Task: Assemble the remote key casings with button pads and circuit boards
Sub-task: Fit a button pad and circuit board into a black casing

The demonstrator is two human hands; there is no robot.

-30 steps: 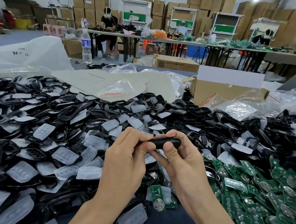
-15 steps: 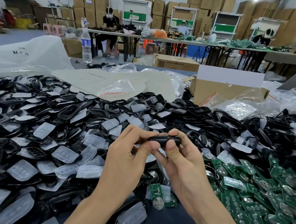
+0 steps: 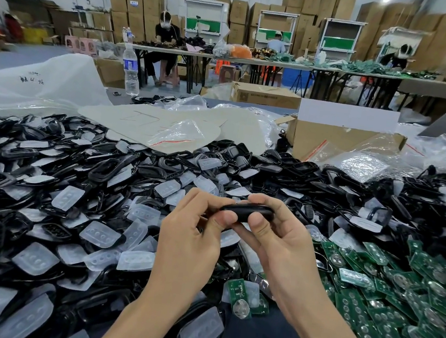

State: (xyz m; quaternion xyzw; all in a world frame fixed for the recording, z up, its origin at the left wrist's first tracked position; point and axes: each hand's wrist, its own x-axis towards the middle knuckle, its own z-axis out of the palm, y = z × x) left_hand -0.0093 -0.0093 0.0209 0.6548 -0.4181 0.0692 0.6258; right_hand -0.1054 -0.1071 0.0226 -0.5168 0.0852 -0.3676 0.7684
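A black remote key casing [image 3: 247, 211] is held edge-on above the table, between both hands. My left hand [image 3: 190, 238] pinches its left end with thumb and fingertips. My right hand [image 3: 277, 244] grips its right end, thumb underneath and fingers curled over the top. What is inside the casing is hidden. Below lies a heap of black casings [image 3: 119, 172] mixed with translucent button pads [image 3: 97, 233]. Green circuit boards [image 3: 386, 301] with coin cells are piled at the right. A single board [image 3: 239, 295] lies just under my hands.
A cardboard box [image 3: 341, 144] and clear plastic bags [image 3: 364, 164] sit behind the heap. A water bottle [image 3: 130, 68] stands at the far left. White sheets [image 3: 148, 125] lie behind the casings. Other people work at distant tables.
Both hands have kept hold of the casing and lifted it slightly, squeezing it together. The right fingers have shifted further over its top.
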